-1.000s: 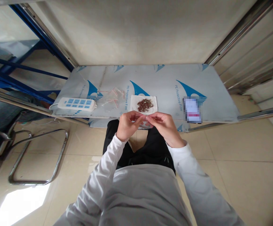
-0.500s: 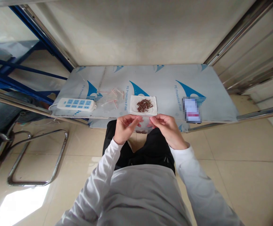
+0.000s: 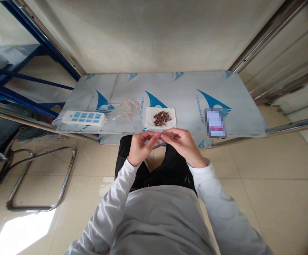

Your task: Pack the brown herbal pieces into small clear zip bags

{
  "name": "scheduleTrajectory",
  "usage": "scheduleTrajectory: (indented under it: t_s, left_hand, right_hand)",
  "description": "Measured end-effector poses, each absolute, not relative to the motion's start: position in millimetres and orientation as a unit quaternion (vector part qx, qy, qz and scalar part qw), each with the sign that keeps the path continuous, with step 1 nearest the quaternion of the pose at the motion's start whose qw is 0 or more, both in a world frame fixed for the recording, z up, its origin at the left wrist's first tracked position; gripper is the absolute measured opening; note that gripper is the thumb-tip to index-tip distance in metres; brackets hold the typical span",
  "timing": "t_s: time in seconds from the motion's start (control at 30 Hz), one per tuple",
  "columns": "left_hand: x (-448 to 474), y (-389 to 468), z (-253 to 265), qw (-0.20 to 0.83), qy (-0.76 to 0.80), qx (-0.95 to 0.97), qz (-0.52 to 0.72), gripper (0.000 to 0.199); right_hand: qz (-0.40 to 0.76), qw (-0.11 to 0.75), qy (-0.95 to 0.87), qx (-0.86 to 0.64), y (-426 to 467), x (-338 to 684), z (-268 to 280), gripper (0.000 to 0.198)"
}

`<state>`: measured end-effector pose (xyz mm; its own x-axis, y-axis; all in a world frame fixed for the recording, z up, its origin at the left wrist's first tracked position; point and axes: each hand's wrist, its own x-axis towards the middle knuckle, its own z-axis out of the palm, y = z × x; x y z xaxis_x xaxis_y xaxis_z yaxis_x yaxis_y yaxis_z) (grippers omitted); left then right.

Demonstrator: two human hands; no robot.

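Just below the frame's centre, left hand (image 3: 142, 146) and right hand (image 3: 182, 144), fingers closed in a pinch, hold a clear plastic bag (image 3: 159, 142); just above, small brownish metallic pieces (image 3: 162, 118) lie heaped on a squarish white tray (image 3: 149, 117).

Looks like a workshop or packing spot, exact type unclear: film-covered surface (image 3: 187, 101) just beyond the hands (image 3: 140, 147), pile of small brown parts (image 3: 162, 118) there, clear bags (image 3: 127, 115) and power strip (image 3: 84, 118) to the left, blue rack (image 3: 44, 40) farther left, tiled floor (image 3: 278, 202) below.
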<state>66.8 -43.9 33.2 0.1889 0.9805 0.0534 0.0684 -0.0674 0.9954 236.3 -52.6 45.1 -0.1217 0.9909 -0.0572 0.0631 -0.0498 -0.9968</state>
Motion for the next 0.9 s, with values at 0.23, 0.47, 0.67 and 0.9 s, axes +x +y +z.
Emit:
scheduleTrajectory:
  t_s: [0.23, 0.47, 0.67, 0.9]
  left_hand:
    - [67.2, -51.0, 47.8, 0.357, 0.518, 0.657, 0.416, 0.023]
    - [69.1, -56.9, 45.0, 0.388, 0.538, 0.612, 0.431, 0.026]
    - [72.2, -57.7, 45.0, 0.414, 0.517, 0.611, 0.434, 0.025]
    - [76.3, -53.1, 41.6, 0.448, 0.488, 0.624, 0.414, 0.027]
  right_hand:
    - [0.557, 0.433, -0.497, -0.506, -50.4, 235.4, 44.9, 0.028]
    - [0.58, 0.427, -0.431, -0.545, -56.4, 253.9, 55.2, 0.031]
    - [0.565, 0.415, -0.466, -0.54, -67.4, 269.3, 52.5, 0.031]
    - [0.517, 0.407, -0.518, -0.548, -69.1, 276.3, 50.3, 0.038]
